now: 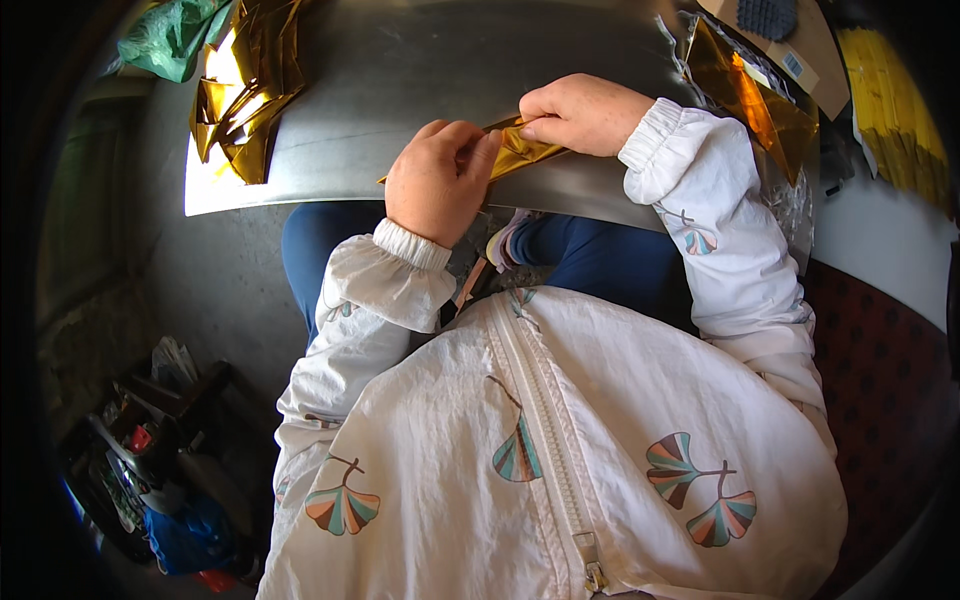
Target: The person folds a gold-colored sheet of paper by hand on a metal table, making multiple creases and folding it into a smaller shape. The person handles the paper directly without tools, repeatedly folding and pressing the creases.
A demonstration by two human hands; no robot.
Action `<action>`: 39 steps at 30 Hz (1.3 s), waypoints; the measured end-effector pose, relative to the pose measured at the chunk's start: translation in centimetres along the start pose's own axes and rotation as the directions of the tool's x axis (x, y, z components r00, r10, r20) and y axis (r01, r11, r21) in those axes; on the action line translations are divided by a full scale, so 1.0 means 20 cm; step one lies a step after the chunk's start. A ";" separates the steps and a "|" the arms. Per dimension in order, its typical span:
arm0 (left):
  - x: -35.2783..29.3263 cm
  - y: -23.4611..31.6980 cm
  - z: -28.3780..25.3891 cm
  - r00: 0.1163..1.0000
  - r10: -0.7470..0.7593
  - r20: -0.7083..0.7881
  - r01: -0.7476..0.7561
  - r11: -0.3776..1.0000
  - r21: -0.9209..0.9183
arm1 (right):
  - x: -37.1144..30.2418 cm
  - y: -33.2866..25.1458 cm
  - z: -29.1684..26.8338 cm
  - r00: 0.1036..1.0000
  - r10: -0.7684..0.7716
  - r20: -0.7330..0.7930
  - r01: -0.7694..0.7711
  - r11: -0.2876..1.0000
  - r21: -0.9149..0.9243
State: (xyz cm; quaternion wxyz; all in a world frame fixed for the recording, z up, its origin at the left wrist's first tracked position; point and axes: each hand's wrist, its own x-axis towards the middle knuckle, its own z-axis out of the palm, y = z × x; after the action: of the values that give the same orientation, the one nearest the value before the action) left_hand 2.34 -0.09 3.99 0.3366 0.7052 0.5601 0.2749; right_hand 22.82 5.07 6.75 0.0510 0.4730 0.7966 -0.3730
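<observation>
Hands, left and right, each grip clamped on folded gold foil strip over metal sheet.

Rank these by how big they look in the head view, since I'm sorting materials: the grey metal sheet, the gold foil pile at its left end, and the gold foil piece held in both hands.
1. Grey metal sheet
2. Gold foil pile
3. Held gold foil piece, partly hidden by the left hand and right hand

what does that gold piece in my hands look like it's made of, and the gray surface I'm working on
The gold piece, pinched between your left hand and right hand, looks like thin metallic foil or foil-coated paper: mirror-bright glints and sharp creases. The gray work surface looks like sheet metal with a dull, brushed finish: soft reflections and faint scuffs, though coated board is possible.
</observation>
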 end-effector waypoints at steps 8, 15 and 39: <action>-0.01 -0.01 0.05 0.995 0.012 -0.102 0.001 0.992 0.123 | 0.00 0.07 -0.04 0.998 0.067 -0.020 -0.067 0.997 0.025; 0.02 0.01 0.09 0.991 0.025 -0.129 0.009 0.968 0.251 | 0.01 0.13 -0.02 0.990 0.116 -0.076 -0.120 0.992 -0.051; 0.04 -0.01 0.10 0.984 0.107 -0.145 -0.048 0.931 0.361 | 0.05 0.06 -0.01 0.973 0.182 -0.145 -0.212 0.950 -0.229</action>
State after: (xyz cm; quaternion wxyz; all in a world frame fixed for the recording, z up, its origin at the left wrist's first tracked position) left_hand 3.91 0.33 2.56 0.1456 0.7512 0.5979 0.2387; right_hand 23.36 6.19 5.81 0.0967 0.5622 0.7865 -0.2364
